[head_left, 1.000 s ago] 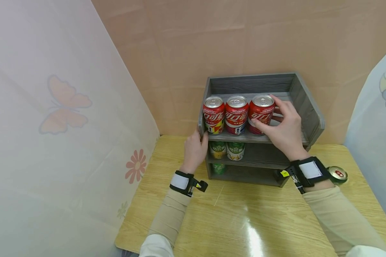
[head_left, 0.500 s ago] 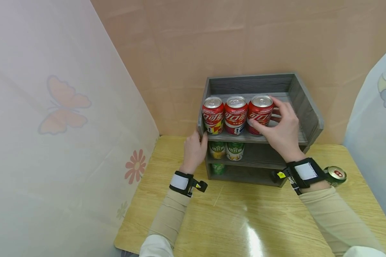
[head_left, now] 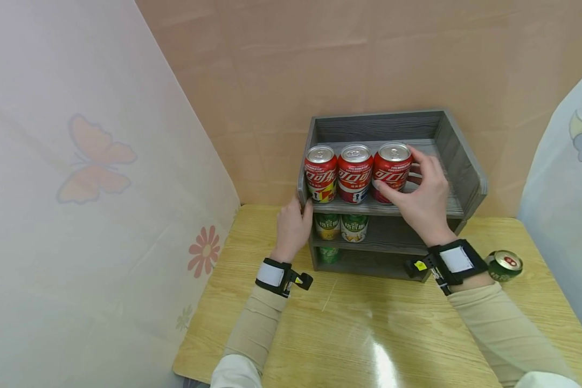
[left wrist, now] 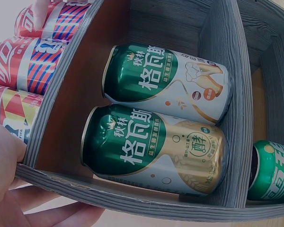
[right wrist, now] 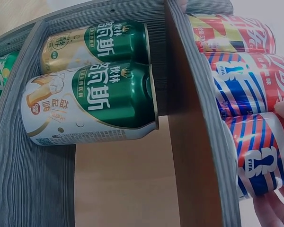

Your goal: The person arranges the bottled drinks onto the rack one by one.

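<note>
On the top tier of the grey wooden shelf (head_left: pixel 461 156), three red cola cans stand in a row at the left. My right hand (head_left: pixel 428 202) holds the rightmost cola can (head_left: pixel 392 171), thumb in front and fingers around its right side. The middle cola can (head_left: pixel 355 175) is close beside it, and the left cola can (head_left: pixel 321 175) stands by the side panel. That panel is gripped by my left hand (head_left: pixel 293 226), its thumb at the front edge. Below, the middle tier bears a green-and-gold can (left wrist: pixel 156 151) and a green-and-white can (left wrist: pixel 170 82).
A green can (left wrist: pixel 274 170) stands at the left of the bottom tier. To the right of the shelf, a dark green can (head_left: pixel 504 265) stands on the wooden table (head_left: pixel 334 334). Fabric walls (head_left: pixel 291 81) surround the table at the back and sides.
My right hand and the rightmost cola can have shifted slightly left, bringing the can closer to the middle one. My left hand stays on the shelf's side panel.
</note>
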`<state>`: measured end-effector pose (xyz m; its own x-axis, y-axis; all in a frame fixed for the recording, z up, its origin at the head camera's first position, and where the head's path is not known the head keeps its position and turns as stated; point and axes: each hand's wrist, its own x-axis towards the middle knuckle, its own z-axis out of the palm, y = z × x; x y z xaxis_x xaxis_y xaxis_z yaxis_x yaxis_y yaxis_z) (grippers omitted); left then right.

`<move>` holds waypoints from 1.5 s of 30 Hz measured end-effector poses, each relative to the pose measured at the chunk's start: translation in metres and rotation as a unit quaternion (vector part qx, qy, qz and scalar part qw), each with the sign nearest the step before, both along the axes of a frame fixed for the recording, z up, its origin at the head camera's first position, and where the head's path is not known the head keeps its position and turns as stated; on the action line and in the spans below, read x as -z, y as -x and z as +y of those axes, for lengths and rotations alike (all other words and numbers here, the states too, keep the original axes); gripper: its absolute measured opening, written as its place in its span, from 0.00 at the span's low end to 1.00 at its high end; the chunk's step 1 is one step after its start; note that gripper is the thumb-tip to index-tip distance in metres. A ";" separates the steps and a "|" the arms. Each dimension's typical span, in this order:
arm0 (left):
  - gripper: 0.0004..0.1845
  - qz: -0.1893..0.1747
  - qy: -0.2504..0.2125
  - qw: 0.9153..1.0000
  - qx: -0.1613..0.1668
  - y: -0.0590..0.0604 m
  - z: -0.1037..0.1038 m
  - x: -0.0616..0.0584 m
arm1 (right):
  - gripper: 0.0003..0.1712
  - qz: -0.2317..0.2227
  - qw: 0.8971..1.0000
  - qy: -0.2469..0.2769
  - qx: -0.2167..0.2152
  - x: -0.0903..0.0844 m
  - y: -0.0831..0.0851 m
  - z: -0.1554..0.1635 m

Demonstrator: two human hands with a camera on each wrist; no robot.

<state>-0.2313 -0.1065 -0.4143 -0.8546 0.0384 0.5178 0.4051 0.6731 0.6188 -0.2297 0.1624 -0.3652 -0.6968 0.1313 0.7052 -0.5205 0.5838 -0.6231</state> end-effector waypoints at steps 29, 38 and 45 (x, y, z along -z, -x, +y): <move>0.12 -0.012 0.007 1.000 0.002 0.001 0.000 -0.001 | 0.48 0.024 0.999 0.020 0.027 0.006 0.001 -0.005; 0.12 -0.009 0.007 1.000 0.003 0.002 -0.001 0.001 | 0.56 0.001 1.000 0.009 0.012 0.003 -0.005 -0.005; 0.12 -0.008 0.006 1.000 0.006 0.002 -0.001 0.002 | 0.58 0.028 0.999 0.012 0.017 -0.010 -0.017 0.003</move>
